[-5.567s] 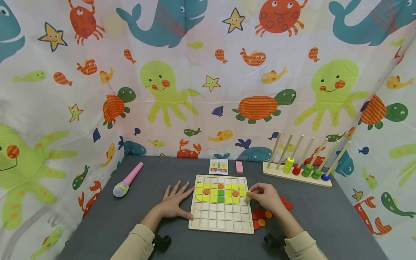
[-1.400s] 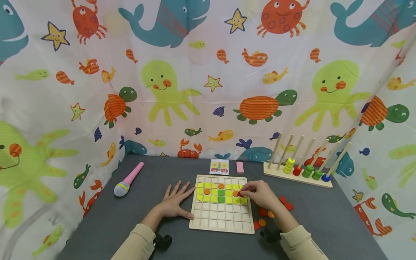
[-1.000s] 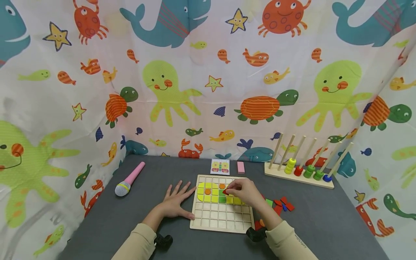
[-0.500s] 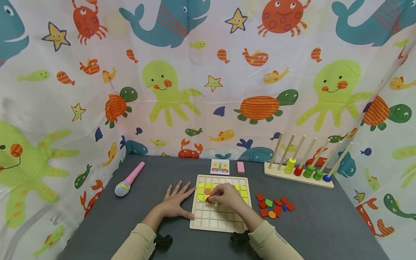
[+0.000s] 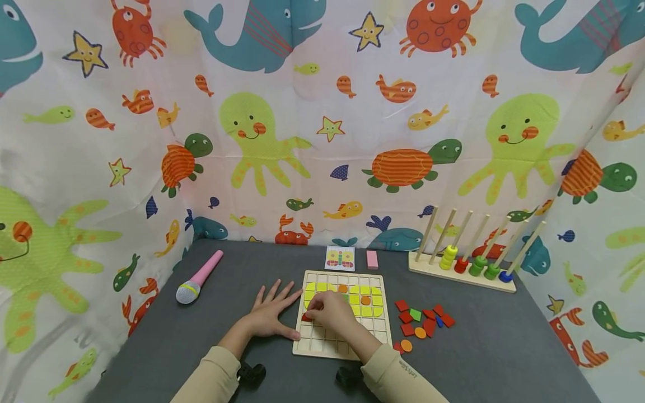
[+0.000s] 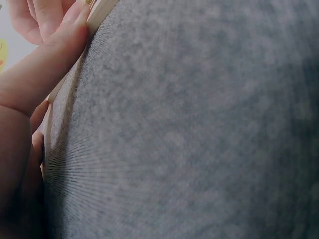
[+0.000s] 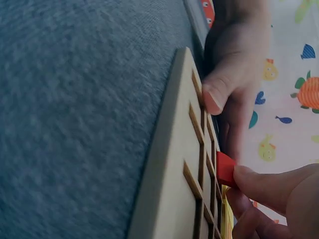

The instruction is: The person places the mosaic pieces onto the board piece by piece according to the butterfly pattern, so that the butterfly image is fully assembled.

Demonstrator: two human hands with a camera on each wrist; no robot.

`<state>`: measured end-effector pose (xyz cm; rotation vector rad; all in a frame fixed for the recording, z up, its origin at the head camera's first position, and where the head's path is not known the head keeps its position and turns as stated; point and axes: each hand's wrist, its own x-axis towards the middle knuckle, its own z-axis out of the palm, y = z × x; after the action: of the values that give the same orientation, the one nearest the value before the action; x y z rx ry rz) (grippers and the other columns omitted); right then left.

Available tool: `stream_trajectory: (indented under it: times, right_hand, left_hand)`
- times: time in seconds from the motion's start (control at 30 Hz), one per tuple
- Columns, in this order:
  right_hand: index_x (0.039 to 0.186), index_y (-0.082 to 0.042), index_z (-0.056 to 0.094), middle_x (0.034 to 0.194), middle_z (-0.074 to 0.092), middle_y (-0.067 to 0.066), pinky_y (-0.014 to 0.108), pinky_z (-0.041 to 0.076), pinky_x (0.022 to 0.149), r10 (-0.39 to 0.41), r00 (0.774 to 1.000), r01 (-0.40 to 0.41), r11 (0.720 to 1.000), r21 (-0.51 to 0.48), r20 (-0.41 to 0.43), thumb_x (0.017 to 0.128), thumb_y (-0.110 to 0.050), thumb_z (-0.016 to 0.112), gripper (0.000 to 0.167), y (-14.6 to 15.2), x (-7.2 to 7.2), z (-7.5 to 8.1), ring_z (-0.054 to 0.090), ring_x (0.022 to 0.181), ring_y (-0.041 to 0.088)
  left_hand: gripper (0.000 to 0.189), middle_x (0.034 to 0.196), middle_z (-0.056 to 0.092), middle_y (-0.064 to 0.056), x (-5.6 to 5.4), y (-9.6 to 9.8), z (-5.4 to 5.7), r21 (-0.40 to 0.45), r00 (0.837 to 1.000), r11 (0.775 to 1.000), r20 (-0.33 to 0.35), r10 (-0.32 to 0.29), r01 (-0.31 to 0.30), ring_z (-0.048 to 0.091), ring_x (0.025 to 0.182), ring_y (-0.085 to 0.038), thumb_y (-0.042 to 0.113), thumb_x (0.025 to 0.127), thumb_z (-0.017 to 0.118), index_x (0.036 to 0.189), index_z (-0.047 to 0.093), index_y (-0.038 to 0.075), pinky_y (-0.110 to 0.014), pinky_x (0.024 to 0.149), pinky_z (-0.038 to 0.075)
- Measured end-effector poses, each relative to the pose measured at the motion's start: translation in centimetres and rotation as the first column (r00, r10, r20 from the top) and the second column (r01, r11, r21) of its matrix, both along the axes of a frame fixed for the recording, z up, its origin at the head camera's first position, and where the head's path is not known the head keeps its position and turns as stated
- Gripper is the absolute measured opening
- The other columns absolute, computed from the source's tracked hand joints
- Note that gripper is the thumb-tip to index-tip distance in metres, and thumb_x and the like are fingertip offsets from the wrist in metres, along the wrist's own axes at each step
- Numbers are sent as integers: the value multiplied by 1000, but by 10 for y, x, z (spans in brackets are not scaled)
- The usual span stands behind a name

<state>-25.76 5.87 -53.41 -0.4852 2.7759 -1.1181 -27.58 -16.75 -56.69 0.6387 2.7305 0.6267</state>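
My right hand (image 5: pixel 332 313) reaches over the wooden grid board (image 5: pixel 339 355), pinching a red tile (image 5: pixel 305 317) between thumb and fingers. That tile is at the board's left column, just below the yellow rows; in the right wrist view the red tile (image 7: pixel 226 168) stands tilted, its lower edge right at the grid. My left hand (image 5: pixel 267 318) lies with fingers spread on the table left of the board, thumb and a fingertip at the board's left edge. Yellow tiles (image 5: pixel 377 291) and orange discs (image 5: pixel 365 300) fill upper cells. My right hand hides part of the pattern.
Right of the board lie loose red tiles (image 5: pixel 407 329), a green tile (image 5: pixel 415 314), a blue piece (image 5: pixel 439 322) and orange discs (image 5: pixel 406 345). Behind it are a pattern card (image 5: pixel 340 258) and a pink block (image 5: pixel 372 259). A toy microphone (image 5: pixel 200 277) and peg stand (image 5: pixel 461 271) flank it.
The yellow piece my right hand held at the right edge now sits in the board. The right hand has since carried a red tile leftward across to the left column. The left hand stays put.
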Motion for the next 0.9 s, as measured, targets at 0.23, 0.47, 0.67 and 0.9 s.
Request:
stream_trajectory:
  times: [0.23, 0.47, 0.67, 0.9]
  right_hand:
    - [82, -21, 81, 76, 67, -14, 27, 48, 67, 8, 1000, -7, 996, 84, -13, 86, -26, 82, 6, -4, 1, -1, 57, 70, 7]
    - [90, -19, 80, 75, 66, -11, 25, 47, 61, 20, 999, -16, 993, 117, -37, 86, -26, 82, 8, -6, 1, 0, 55, 67, 6]
    - [101, -16, 78, 76, 64, -8, 27, 45, 58, -17, 1000, 18, 998, 57, -19, 87, -24, 81, 16, 5, 5, 8, 55, 67, 11]
    - [99, -15, 78, 77, 64, -8, 26, 46, 59, -50, 995, 53, 998, 36, -82, 88, -24, 80, 14, 34, 11, 13, 55, 68, 10]
  left_hand:
    - [116, 171, 9, 2, 0, 0, 0, -9, 1000, 1000, 7, 2, -2, -10, 157, -36, 81, 66, 73, 161, 23, 39, -69, 116, -13]
    - [115, 171, 10, 1, 0, 0, 2, -7, 1000, 1000, 2, 2, -2, -9, 157, -36, 81, 66, 73, 161, 23, 38, -69, 117, -13]
    - [115, 171, 11, 0, 0, 0, 2, -3, 1000, 1000, 0, 1, -1, -8, 157, -37, 79, 66, 74, 161, 24, 37, -70, 116, -11]
    - [116, 171, 9, 2, 1, 0, 3, -11, 1000, 1000, 7, 2, -2, -9, 157, -35, 81, 66, 74, 161, 23, 39, -68, 117, -12]
